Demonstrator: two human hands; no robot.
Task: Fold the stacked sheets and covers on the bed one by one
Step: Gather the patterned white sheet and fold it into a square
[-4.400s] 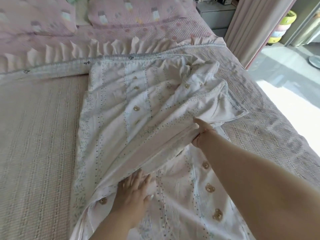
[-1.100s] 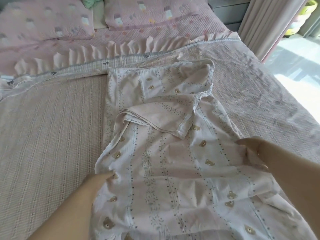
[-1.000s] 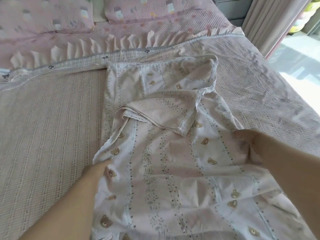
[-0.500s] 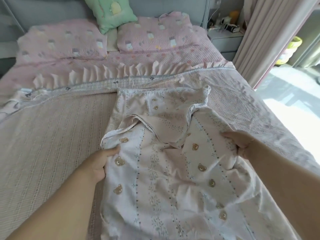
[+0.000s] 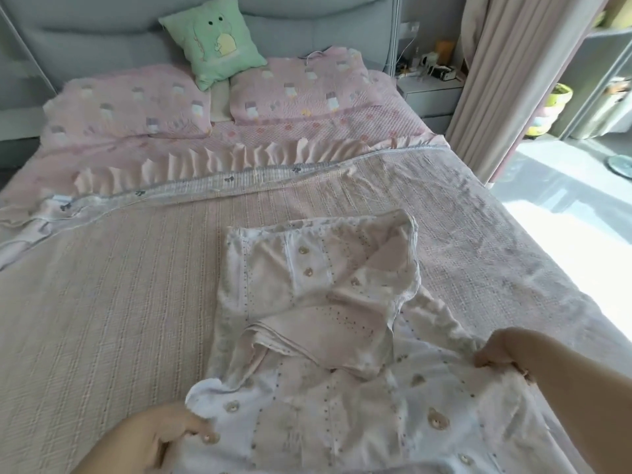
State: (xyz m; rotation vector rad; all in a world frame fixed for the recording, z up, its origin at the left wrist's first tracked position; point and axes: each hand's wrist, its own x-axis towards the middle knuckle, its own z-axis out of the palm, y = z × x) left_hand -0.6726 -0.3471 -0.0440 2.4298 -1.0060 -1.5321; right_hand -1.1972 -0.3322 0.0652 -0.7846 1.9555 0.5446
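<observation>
A white sheet with small bear prints and dotted stripes (image 5: 342,388) lies crumpled on the bed, its far part folded over itself. My left hand (image 5: 160,436) grips the sheet's left edge near the bottom of the view. My right hand (image 5: 502,350) grips the sheet's right edge, with the cloth stretched between the two hands. The sheet rests on a beige woven bed cover (image 5: 113,319) with a ruffled pink hem at its far edge.
Two pink pillows (image 5: 130,107) and a green cushion (image 5: 215,39) lie against the grey headboard. A nightstand (image 5: 431,94) with small items stands at the back right, beside a pink curtain (image 5: 506,80). The floor runs along the bed's right side.
Both hands have pulled the sheet toward me along the bed, so its far edge now lies well short of the ruffled hem. The view has tilted up to show the headboard.
</observation>
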